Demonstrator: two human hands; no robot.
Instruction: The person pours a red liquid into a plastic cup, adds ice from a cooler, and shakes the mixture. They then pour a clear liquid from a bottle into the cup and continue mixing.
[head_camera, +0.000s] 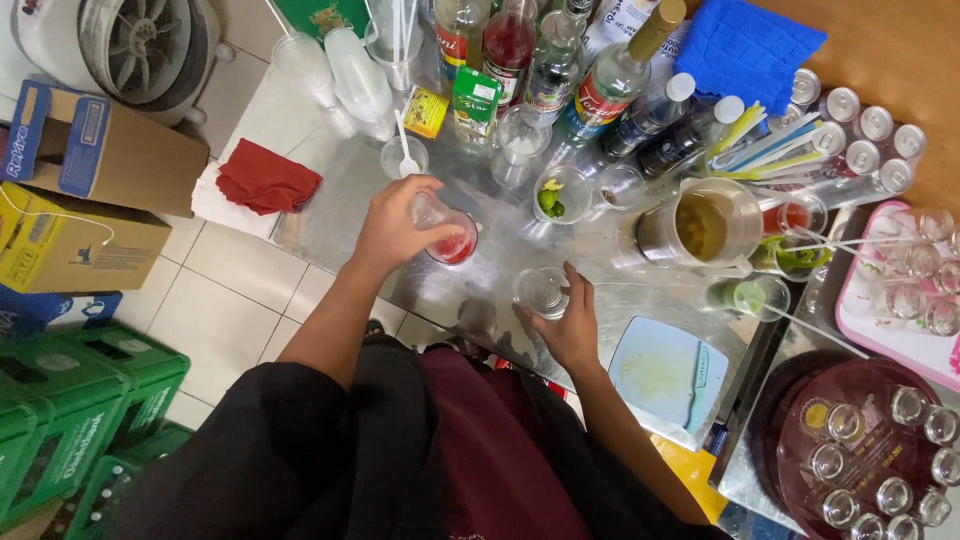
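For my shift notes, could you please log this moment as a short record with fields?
Left hand: left hand holds a tilted glass of red liquid.
Right hand: right hand grips an empty clear glass standing on the metal table.
Nearby: metal jug, small bowl of lime pieces, pale blue cutting board.
Far side: row of bottles.

One view only, taken from the head and looking steeply down over the chest and both forearms. Near enough to fill the middle with the metal table, with tiled floor and green crates at the left edge and round tray at the lower right.
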